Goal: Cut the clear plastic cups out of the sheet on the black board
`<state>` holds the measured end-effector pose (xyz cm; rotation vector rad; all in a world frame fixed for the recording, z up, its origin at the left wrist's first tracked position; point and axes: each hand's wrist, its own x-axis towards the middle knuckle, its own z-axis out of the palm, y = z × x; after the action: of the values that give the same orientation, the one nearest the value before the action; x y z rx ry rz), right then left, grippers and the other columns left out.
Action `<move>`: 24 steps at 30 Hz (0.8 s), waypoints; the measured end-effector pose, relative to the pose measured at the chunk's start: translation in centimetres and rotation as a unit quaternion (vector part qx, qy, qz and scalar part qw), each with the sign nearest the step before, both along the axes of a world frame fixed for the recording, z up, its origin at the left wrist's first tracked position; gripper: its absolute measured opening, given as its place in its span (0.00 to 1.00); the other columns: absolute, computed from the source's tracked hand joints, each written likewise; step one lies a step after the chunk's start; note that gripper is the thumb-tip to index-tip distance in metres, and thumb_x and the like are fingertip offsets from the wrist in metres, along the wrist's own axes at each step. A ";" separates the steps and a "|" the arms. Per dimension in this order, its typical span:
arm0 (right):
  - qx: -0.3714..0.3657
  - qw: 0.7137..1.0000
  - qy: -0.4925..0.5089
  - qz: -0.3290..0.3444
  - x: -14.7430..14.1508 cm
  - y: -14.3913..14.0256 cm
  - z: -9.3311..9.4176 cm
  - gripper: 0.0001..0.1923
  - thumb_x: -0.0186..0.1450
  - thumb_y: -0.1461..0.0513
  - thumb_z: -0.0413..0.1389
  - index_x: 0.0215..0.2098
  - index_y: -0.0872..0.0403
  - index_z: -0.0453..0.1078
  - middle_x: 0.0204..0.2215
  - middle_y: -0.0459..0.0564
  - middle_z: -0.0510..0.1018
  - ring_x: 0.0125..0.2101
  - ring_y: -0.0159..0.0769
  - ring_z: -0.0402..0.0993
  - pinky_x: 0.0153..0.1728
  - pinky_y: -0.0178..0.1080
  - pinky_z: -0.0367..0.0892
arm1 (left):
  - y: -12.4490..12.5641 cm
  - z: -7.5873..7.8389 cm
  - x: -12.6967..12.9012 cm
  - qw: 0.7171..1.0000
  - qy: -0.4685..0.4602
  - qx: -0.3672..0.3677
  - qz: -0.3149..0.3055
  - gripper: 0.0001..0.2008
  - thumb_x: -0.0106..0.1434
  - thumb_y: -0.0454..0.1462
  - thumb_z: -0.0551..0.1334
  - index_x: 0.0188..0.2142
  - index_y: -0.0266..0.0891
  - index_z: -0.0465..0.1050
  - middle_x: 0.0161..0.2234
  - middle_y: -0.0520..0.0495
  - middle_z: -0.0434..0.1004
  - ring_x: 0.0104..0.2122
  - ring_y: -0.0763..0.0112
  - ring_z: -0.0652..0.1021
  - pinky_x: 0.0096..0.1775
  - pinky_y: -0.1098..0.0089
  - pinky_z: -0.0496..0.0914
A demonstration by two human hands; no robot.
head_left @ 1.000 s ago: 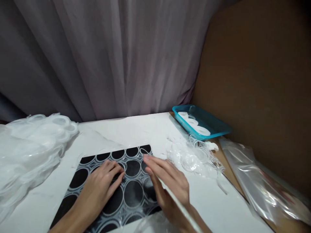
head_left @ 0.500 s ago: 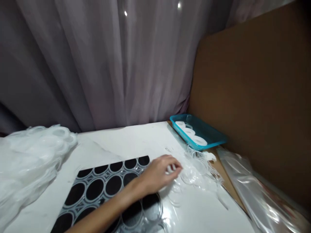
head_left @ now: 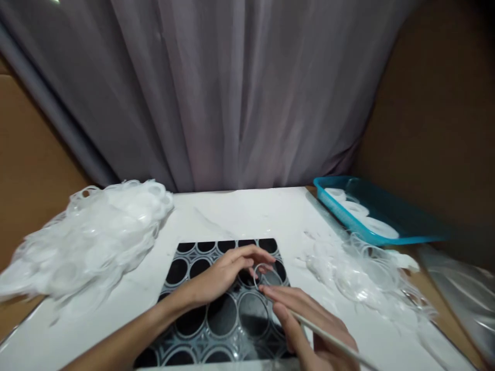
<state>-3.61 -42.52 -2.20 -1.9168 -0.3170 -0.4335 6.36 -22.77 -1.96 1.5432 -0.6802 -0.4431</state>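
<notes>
A black sheet patterned with rows of circles outlined in pale grey lies on the white table. Above its right part, my left hand has its fingers curled round a thin clear ring. My right hand comes in from the lower right, closed on a slim pale stick. Its fingertips are at the near edge of the ring, close to my left fingers. Whether a film fills the ring is hard to make out.
At left rises a heap of white translucent rings. Clear plastic ring scraps lie at right. Behind them a blue tray holds several white rings. Plastic film lies at the right edge. A grey curtain hangs behind the table.
My left hand has drawn back from beside the clear scraps to above the black sheet. My right hand with the stick has come into view. The camera has turned left.
</notes>
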 end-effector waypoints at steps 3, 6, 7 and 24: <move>0.120 0.971 0.202 0.031 0.8 1.1 -0.1 0.22 0.70 0.45 0.58 0.45 0.50 0.84 0.32 0.55 0.80 0.25 0.34 0.72 0.23 0.36 0.63 | 2.9 -1.1 -1.5 1.000 0.000 0.028 0.014 0.16 0.74 0.34 0.54 0.53 0.45 0.77 0.53 0.46 0.77 0.55 0.64 0.76 0.57 0.61 0.67; 0.189 0.924 0.332 0.027 1.7 1.1 -0.3 0.31 0.64 0.39 0.62 0.48 0.55 0.81 0.16 0.44 0.62 0.19 0.27 0.53 0.24 0.35 0.49 | 4.7 -1.7 -2.3 0.999 -0.023 0.044 0.008 0.11 0.74 0.39 0.59 0.50 0.46 0.79 0.51 0.46 0.77 0.53 0.64 0.75 0.58 0.60 0.66; 0.201 0.912 0.355 0.028 1.9 1.2 -0.4 0.33 0.63 0.38 0.63 0.49 0.56 0.80 0.15 0.42 0.57 0.19 0.26 0.50 0.25 0.35 0.46 | 5.1 -1.8 -2.4 0.999 -0.029 0.046 0.006 0.10 0.75 0.41 0.60 0.50 0.45 0.79 0.50 0.46 0.76 0.53 0.64 0.75 0.58 0.59 0.66; 0.173 0.840 0.475 0.198 2.2 1.8 -1.4 0.26 0.66 0.42 0.64 0.47 0.55 0.81 0.19 0.40 0.54 0.21 0.25 0.44 0.27 0.37 0.36 | 7.1 -0.5 -1.8 0.988 -0.104 0.101 0.048 0.11 0.74 0.46 0.62 0.41 0.43 0.77 0.42 0.49 0.77 0.45 0.68 0.75 0.53 0.62 0.67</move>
<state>-1.41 -40.77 -3.56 -1.4379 0.0394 0.7034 4.56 -15.63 -2.47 1.8238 -0.7345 -0.2862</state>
